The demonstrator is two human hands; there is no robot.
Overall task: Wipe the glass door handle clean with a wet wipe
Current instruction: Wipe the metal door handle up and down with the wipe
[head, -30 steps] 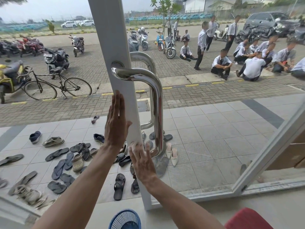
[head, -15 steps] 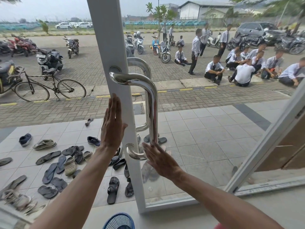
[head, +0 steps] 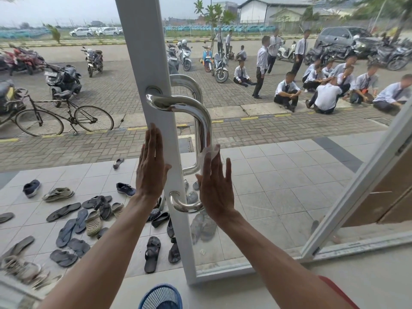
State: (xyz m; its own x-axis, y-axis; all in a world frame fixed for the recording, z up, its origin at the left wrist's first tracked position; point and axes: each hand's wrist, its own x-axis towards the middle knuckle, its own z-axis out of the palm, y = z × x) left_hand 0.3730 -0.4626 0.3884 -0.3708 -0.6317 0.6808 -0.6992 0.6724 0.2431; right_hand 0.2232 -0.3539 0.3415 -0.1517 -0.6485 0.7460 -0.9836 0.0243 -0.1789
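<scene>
Door handle [head: 201,128], a polished steel loop bolted to the white door frame [head: 147,63], stands upright between the person's two raised hands. The left hand [head: 151,170] lies open and flat against the frame, fingers together, bracing the door. The right hand [head: 215,186] is spread open too, and presses a thin, pale wet wipe [head: 209,152] against the vertical bar of the handle with its fingertips; the wipe is pinned rather than gripped. That loose hold looks like the main risk: with only flat fingers behind it, the wipe could slide off the rounded, slick metal and drop to the floor, or skim one face of the bar and leave the back and the two bends untouched. The door also seems free to swing, so a harder push might move it if the bracing hand slackens. As for containers, only the rim of a blue mesh basket [head: 160,297] shows at the bottom edge, and its contents cannot be made out.
</scene>
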